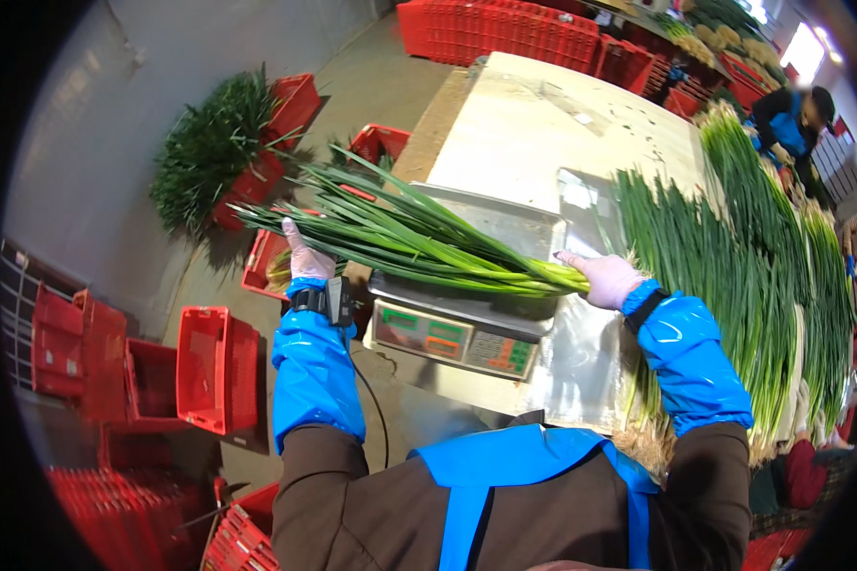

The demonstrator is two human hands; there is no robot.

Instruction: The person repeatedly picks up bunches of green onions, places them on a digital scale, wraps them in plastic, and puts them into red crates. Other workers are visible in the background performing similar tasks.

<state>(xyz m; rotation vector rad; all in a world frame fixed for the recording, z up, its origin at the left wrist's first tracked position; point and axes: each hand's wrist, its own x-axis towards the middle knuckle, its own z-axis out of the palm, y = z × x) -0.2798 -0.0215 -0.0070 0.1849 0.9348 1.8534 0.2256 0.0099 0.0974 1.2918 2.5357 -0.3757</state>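
A bunch of long green scallions (428, 246) lies across both my hands, above the metal pan of a digital scale (453, 339). My right hand (607, 280), in a thin pale glove, is closed around the bunch's pale root end. Under the leafy end, my left hand (308, 258), gloved too, supports the leaves with its thumb up; its fingers are mostly hidden. Clear plastic sheets or bags (582, 364) lie just right of the scale. Beyond my right forearm, rows of scallions (728, 307) are spread over the table.
The pale tabletop (514, 121) stretches ahead. Red plastic crates (218, 367) stand on the floor at left, near crates heaped with green leaves (211, 153). A stack of red crates (500, 32) stands beyond the table. A co-worker (789, 128) stands at the far right.
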